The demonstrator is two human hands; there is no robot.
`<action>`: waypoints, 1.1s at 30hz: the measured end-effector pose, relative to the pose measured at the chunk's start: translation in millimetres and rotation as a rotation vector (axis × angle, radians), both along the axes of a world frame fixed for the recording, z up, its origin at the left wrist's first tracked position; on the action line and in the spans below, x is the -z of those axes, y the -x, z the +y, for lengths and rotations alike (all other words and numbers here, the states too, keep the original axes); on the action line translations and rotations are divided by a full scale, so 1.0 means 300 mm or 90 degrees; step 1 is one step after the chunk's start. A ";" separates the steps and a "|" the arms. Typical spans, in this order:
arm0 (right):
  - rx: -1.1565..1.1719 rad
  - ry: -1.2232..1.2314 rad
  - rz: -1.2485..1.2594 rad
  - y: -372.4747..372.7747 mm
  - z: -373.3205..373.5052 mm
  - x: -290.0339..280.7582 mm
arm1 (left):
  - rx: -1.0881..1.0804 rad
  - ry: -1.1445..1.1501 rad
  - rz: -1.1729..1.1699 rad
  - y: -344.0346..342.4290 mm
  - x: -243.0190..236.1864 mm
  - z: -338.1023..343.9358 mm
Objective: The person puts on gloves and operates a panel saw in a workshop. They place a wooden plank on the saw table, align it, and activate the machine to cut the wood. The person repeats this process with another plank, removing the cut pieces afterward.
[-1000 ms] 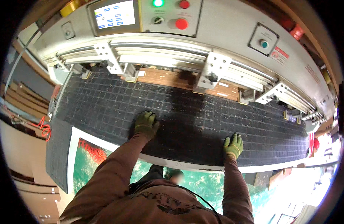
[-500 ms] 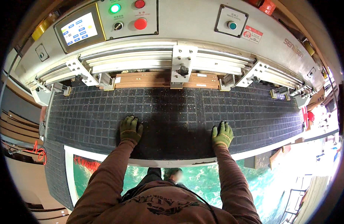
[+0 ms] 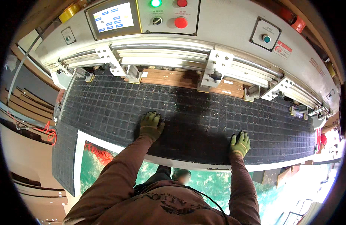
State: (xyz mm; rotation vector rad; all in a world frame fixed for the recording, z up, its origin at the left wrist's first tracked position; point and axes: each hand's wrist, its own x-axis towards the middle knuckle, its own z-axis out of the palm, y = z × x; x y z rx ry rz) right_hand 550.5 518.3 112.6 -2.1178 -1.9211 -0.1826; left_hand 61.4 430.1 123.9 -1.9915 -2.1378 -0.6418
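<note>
Head view: pale front edge (image 3: 180, 164) nearest, then gloved right hand (image 3: 240, 144), fingers extended and slightly apart, on the black gridded worktop (image 3: 180, 103); gloved left hand (image 3: 152, 126) rests a bit farther in, fingers loosely bent but open, nothing gripped by either. Worktop spreads under both hands, back to the white brackets (image 3: 215, 65). Probably heavy, stiff, with a rubbery low-slip face: suits flat palms, front edge for a hold. Brown strip (image 3: 169, 78) lies along the far side, likely stiff, best held by its long edge. Beyond: grey machine panel (image 3: 229, 26), lit touchscreen (image 3: 113, 18).
</note>
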 end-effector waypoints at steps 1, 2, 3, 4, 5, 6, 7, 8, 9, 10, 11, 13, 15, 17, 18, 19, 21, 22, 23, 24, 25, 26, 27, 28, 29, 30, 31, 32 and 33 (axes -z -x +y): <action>-0.001 0.000 0.001 0.003 -0.002 -0.002 | -0.004 -0.006 0.004 0.003 0.003 -0.002; -0.001 -0.001 0.002 0.008 -0.004 -0.002 | -0.007 -0.011 0.009 0.007 0.006 -0.002; -0.001 0.000 -0.001 0.002 -0.005 0.000 | -0.006 -0.016 0.011 0.000 0.009 0.003; 0.000 0.002 -0.005 -0.001 -0.004 0.003 | -0.006 -0.013 0.010 -0.003 0.011 0.003; 0.002 0.004 -0.009 -0.004 -0.002 0.007 | -0.005 -0.008 0.009 0.000 0.011 0.001; 0.002 0.004 -0.006 -0.009 0.000 0.004 | -0.001 -0.008 0.006 -0.001 0.014 0.004; 0.002 0.004 -0.004 -0.010 0.002 0.004 | -0.003 -0.007 0.013 0.000 0.016 0.004; 0.003 0.004 -0.002 -0.010 0.004 0.006 | -0.004 -0.007 0.020 0.004 0.017 0.000; 0.000 -0.002 -0.004 -0.009 0.006 0.005 | -0.004 -0.005 0.026 0.005 0.021 0.001; -0.003 -0.009 0.000 -0.010 0.005 0.005 | -0.001 -0.009 0.019 0.005 0.024 0.003; -0.006 -0.017 0.003 -0.010 0.003 0.005 | 0.003 -0.012 0.010 0.005 0.028 0.004; 0.004 -0.016 0.003 -0.008 0.001 0.006 | 0.007 -0.029 0.011 -0.004 0.024 0.015; -0.007 -0.032 0.000 -0.014 0.002 0.004 | 0.004 -0.053 0.027 -0.012 0.018 0.018; -0.010 -0.027 0.007 -0.003 -0.003 -0.016 | 0.019 -0.060 0.009 0.002 0.041 0.007; -0.011 -0.031 0.012 -0.004 0.005 -0.016 | 0.030 -0.069 0.001 0.006 0.044 0.020; -0.011 -0.031 0.017 0.003 0.006 -0.017 | 0.028 -0.074 0.013 0.006 0.041 0.023; -0.012 -0.029 0.023 0.014 0.008 -0.022 | 0.018 -0.080 0.034 0.009 0.023 0.006; -0.008 -0.024 0.018 0.009 0.008 -0.022 | 0.029 -0.065 0.026 0.003 0.020 0.014; -0.004 -0.020 0.014 0.005 0.007 -0.022 | 0.038 -0.050 0.018 -0.001 0.016 0.026; -0.002 -0.026 0.026 0.014 0.008 -0.023 | 0.043 -0.034 0.013 0.002 0.002 0.040; -0.002 -0.023 0.027 0.018 0.008 -0.028 | 0.070 -0.062 -0.004 -0.002 -0.010 0.060; -0.003 -0.021 0.030 0.020 0.005 -0.035 | 0.097 -0.089 -0.022 -0.015 -0.018 0.081; -0.003 -0.019 0.032 0.027 0.007 -0.040 | 0.124 -0.116 -0.040 -0.029 -0.032 0.105; -0.011 -0.027 0.026 0.021 0.010 -0.034 | 0.134 -0.129 -0.035 -0.052 -0.047 0.144; -0.018 -0.034 0.020 0.018 0.011 -0.025 | 0.144 -0.142 -0.031 -0.074 -0.063 0.196; -0.023 -0.042 0.011 0.005 0.011 -0.018 | 0.157 -0.156 -0.031 -0.103 -0.082 0.252; -0.022 -0.070 -0.019 -0.003 0.009 -0.019 | 0.169 -0.136 -0.050 -0.131 -0.109 0.317; -0.019 -0.062 -0.026 -0.010 0.001 -0.017 | 0.185 -0.113 -0.069 -0.138 -0.143 0.386; -0.015 -0.056 -0.033 -0.012 -0.002 -0.030 | 0.203 -0.092 -0.088 -0.148 -0.159 0.451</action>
